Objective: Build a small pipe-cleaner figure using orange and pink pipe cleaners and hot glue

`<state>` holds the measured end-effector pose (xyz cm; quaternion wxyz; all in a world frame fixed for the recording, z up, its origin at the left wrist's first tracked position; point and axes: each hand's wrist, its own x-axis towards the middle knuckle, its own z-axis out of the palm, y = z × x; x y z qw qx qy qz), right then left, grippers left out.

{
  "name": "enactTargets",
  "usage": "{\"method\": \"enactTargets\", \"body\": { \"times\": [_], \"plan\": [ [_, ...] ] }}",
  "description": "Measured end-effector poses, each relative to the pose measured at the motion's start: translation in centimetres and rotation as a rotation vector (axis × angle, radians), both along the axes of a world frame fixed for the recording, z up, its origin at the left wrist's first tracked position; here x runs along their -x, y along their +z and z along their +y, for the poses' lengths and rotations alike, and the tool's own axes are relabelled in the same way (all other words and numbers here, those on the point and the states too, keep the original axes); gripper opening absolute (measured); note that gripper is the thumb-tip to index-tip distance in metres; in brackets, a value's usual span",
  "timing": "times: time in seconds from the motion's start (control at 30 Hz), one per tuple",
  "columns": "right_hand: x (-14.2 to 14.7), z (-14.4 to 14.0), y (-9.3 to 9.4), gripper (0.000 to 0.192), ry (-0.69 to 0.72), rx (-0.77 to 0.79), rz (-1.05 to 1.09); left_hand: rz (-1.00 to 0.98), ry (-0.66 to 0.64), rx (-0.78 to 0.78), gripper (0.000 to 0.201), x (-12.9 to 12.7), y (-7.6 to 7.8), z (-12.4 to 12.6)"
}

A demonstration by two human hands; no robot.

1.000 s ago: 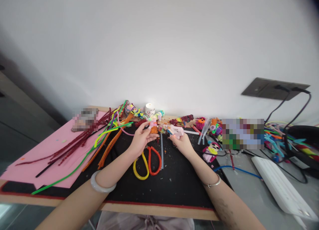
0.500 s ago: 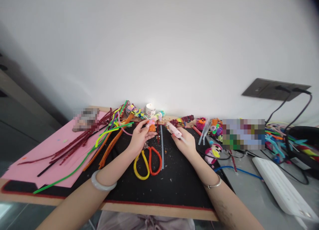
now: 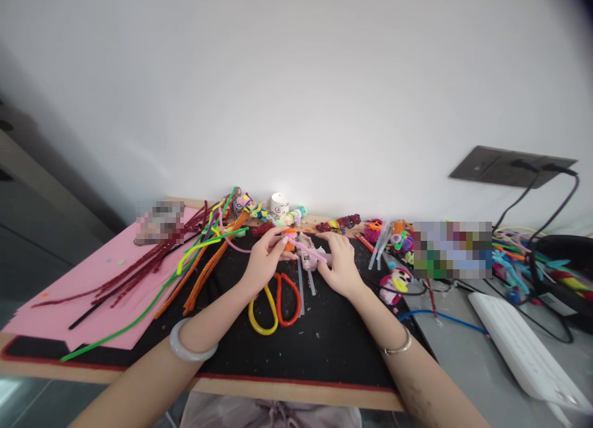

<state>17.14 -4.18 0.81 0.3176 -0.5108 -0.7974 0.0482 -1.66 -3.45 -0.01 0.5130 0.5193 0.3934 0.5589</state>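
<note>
Both hands sit over the black felt work mat (image 3: 324,348), up near its far edge. The left hand (image 3: 264,264) has its fingers pinched shut on a small orange fuzzy craft piece (image 3: 290,243), holding it just above the mat. The right hand (image 3: 340,264) is wrapped around a small pale pink glue gun (image 3: 309,255), fingers closed on its body, with the nozzle end pointing toward the orange piece. The two hands are close together, with the gun tip touching or nearly touching the orange piece; I can't tell which at this size.

On the mat, right below the hands, lies a pair of scissors with one yellow and one red-orange loop handle (image 3: 274,301). A couple of clear glue sticks (image 3: 301,286) lie just beside the scissors, toward the right hand.

At the mat's left side there's a sheet of pink paper (image 3: 69,292) with a spread of long pipe cleaners in dark red, orange, green and yellow (image 3: 185,264) lying across it and onto the mat. Along the mat's far edge, by the wall, sits a small white roll (image 3: 278,202) among little colourful pipe-cleaner figures (image 3: 338,222). Off the mat's right side there's a white power strip (image 3: 523,354) and a blue cable (image 3: 440,317) on the grey tabletop.
</note>
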Motion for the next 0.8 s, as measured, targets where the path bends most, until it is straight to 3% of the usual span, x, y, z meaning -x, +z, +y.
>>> {"method": "enactTargets", "body": {
  "times": [0.27,0.33,0.57,0.8],
  "plan": [
    [1.2,-1.3,0.3,0.02,0.245,-0.105,0.226,0.205,-0.076,-0.167,0.03,-0.4,0.2,-0.8],
    [1.4,-1.7,0.3,0.01,0.232,-0.109,0.271,0.171,-0.112,-0.161,0.03,-0.5,0.2,-0.9],
    [1.4,-1.9,0.3,0.018,0.118,0.026,0.526,-0.02,-0.242,-0.048,0.035,-0.5,0.5,-1.0],
    [1.7,-1.1,0.2,0.009,0.035,0.149,0.834,-0.117,-0.27,0.097,0.035,-0.5,0.9,-1.1]
  ]
}}
